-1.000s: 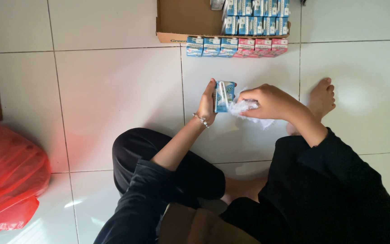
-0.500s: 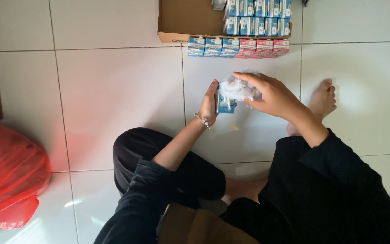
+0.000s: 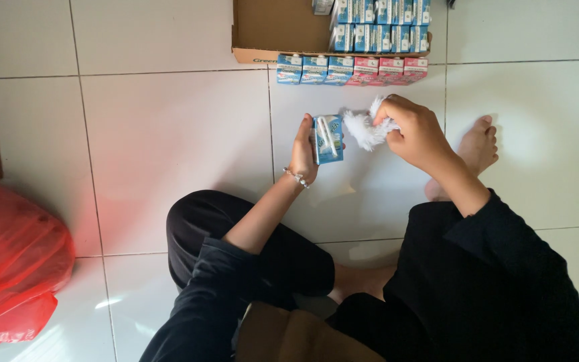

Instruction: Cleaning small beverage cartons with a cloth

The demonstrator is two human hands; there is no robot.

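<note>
Small blue drink carton [image 3: 328,139], gripped in left hand [image 3: 302,146]; right hand's [image 3: 415,127] pinched white tissue [image 3: 364,129] has lifted off it.

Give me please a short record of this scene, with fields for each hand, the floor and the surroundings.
Left hand: holds small blue drink carton, straw side up
Right hand: grips crumpled white tissue beside the carton
Floor: white tiles
Ahead: row of blue and pink cartons against cardboard box
Left edge: red plastic bag

left hand [image 3: 302,149] gripping, right hand [image 3: 415,127] pinching
</note>
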